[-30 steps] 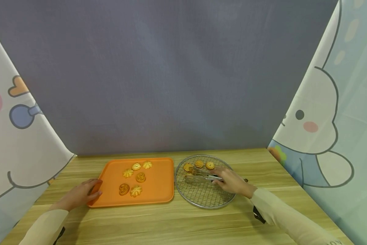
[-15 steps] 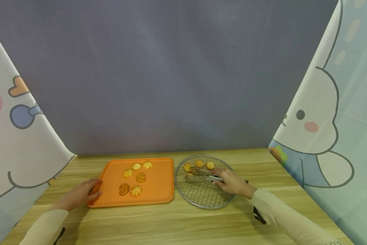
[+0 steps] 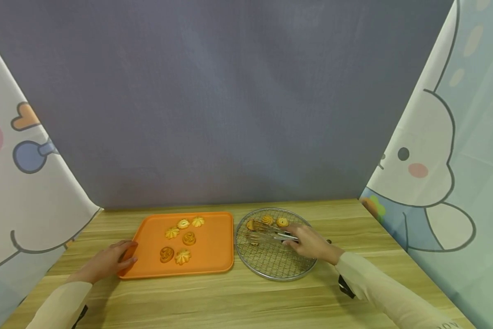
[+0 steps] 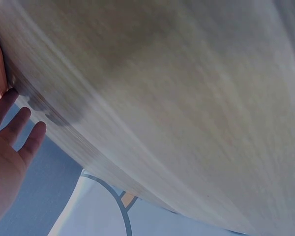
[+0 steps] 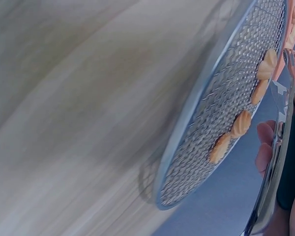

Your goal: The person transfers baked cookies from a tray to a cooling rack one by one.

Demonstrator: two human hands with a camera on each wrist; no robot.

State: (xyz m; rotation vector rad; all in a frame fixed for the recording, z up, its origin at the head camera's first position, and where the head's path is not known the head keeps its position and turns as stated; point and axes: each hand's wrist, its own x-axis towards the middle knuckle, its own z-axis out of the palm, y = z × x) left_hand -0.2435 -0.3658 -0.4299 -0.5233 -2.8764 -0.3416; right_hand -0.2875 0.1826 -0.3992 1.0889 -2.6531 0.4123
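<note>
In the head view my right hand (image 3: 310, 242) grips metal tongs (image 3: 273, 230), whose slotted ends reach left over a round wire rack (image 3: 281, 269). The two ends stand apart, low over the rack's left part, overlapping a round cookie (image 3: 250, 225) and a pale cookie (image 3: 254, 243). Behind them sit a swirled cookie (image 3: 267, 220) and another round cookie (image 3: 282, 222). My left hand (image 3: 106, 261) rests at the left rim of an orange tray (image 3: 213, 262). In the left wrist view its fingers (image 4: 19, 120) are stretched out, one tip right at the tray's edge.
Several cookies lie on the tray, among them a flower-shaped cookie (image 3: 183, 257) and a brown swirled cookie (image 3: 166, 254). Tray and rack stand side by side on a wooden table (image 3: 213, 301). A grey curtain (image 3: 230, 114) hangs behind, with printed cloths at both sides.
The tongs have shifted slightly left and back, and their nearer end has turned, so its slots show. More of the pale cookie beneath is seen. My left hand and the tray stay put.
</note>
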